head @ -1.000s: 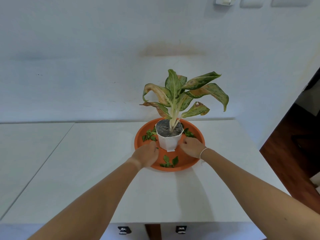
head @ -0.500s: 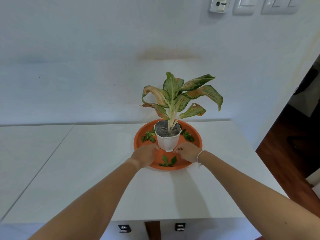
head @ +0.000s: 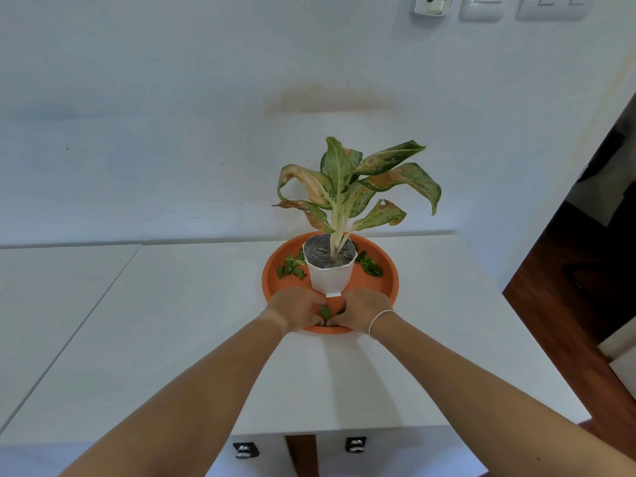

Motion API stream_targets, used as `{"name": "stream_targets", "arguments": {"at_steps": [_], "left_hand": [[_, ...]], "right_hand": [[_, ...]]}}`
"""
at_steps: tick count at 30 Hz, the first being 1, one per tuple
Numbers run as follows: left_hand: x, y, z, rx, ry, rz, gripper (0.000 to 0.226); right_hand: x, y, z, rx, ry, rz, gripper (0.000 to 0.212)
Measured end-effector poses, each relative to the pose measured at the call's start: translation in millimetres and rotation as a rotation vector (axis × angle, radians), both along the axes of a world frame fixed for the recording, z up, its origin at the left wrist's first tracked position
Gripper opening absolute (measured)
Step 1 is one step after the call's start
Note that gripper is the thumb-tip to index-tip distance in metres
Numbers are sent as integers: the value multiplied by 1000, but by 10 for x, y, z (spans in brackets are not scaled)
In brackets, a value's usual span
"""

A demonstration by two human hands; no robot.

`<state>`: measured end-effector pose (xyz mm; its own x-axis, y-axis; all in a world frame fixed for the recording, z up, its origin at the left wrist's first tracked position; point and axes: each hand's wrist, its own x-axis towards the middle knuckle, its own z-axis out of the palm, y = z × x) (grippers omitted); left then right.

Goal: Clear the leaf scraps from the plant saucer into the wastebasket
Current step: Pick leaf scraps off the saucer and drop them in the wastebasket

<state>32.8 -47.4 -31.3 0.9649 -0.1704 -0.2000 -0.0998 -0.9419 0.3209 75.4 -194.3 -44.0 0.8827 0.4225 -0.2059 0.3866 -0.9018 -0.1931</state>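
Observation:
An orange plant saucer (head: 384, 285) lies on the white table, with a white pot (head: 331, 277) holding a leafy plant at its centre. Green leaf scraps lie in the saucer left of the pot (head: 291, 267) and right of it (head: 369, 266). A third small cluster of scraps (head: 325, 314) sits at the saucer's near edge. My left hand (head: 296, 310) and my right hand (head: 364, 313) meet over that near cluster, fingers curled around it. A thin bracelet circles my right wrist. No wastebasket is in view.
The white table (head: 192, 325) butts against a white wall; a second tabletop adjoins it on the left. Its right edge drops to a dark wooden floor (head: 564, 290). Wall switches (head: 481, 5) sit high up. Two metal fittings show under the near edge.
Both hands slid from the pot's sides down toward me and came together at the saucer's near edge, covering the front leaf scraps. The camera tilted slightly.

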Motion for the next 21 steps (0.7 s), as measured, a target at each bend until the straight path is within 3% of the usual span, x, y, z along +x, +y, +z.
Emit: {"name": "stream_targets", "arguments": {"at_steps": [6, 14, 18, 21], "left_hand": [[47, -24, -105, 9, -49, 42, 21], [63, -15, -195, 5, -145, 78, 16], [63, -1, -209, 45, -162, 57, 23], [70, 26, -185, 31, -174, 73, 24]], "right_hand": [[3, 37, -27, -42, -73, -2, 20], [0, 0, -70, -48, -141, 88, 19], [68, -39, -54, -56, -75, 83, 21], [183, -90, 18, 113, 91, -35, 24]]}}
